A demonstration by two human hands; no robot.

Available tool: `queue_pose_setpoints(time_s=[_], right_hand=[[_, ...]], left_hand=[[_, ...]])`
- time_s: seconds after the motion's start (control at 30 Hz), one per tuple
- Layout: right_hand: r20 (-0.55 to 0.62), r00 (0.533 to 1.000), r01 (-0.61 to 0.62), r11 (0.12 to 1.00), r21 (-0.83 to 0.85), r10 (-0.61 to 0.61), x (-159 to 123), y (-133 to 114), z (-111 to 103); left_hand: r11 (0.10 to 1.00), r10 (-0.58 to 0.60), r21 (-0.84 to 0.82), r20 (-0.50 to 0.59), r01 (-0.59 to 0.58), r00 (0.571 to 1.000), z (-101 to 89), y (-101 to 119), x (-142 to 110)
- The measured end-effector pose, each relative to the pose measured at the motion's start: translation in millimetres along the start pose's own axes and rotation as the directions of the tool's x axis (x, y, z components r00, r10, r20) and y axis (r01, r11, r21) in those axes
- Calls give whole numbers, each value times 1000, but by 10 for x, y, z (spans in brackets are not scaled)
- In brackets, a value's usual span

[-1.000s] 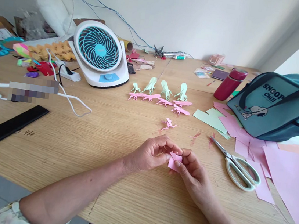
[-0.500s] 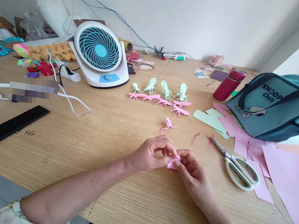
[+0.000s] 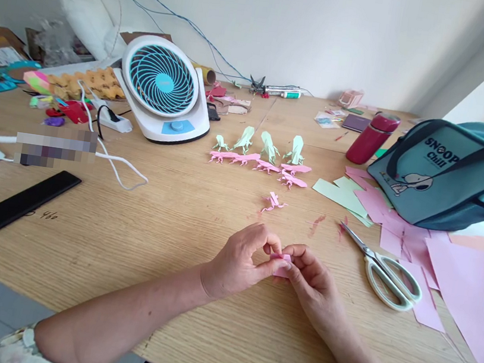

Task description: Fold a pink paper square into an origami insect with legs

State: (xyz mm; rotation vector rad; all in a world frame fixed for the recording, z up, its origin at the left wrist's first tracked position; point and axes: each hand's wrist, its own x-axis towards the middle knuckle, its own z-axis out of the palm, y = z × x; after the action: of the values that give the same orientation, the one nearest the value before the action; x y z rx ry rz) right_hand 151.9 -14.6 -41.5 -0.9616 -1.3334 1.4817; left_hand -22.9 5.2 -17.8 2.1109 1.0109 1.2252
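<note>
Pink, small folded paper [image 3: 280,273]: we pinch it between left hand [image 3: 237,265] and right hand [image 3: 315,289], left index finger [image 3: 274,242] newly drawn back, apparently working a crease.

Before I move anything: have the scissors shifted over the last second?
No. Against the teal bag, the scissors sit in the same spot, with no visible shift in any direction.

Left hand [image 3: 240,260], right hand [image 3: 314,283] pinch pink paper [image 3: 280,272].

Near: two hands [image 3: 237,263]. Centre: six pink folded figures [image 3: 296,181], four green figures [image 3: 268,145] farther. Right: one scissors [image 3: 370,253], one bottle [image 3: 368,142], one bag [image 3: 453,181]. Left: one fan [image 3: 164,83].
</note>
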Motion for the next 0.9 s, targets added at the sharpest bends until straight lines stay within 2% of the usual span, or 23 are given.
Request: queue_pose_setpoints(time_s=[0.33,0.53,0.9], right_hand=[[-33,998,57,998,-16,-58,-20,42,-6],[-43,993,106,994,-32,-108,-30,34,1],[-39,989,141,986,-87,-145,-49,63,-8]], left_hand=[[992,123,15,-61,-123,990,-3,-2,-6],[955,276,139,-87,-263,957,12,-16,-9],[910,386,192,-64,-368,920,-9,-26,-6]])
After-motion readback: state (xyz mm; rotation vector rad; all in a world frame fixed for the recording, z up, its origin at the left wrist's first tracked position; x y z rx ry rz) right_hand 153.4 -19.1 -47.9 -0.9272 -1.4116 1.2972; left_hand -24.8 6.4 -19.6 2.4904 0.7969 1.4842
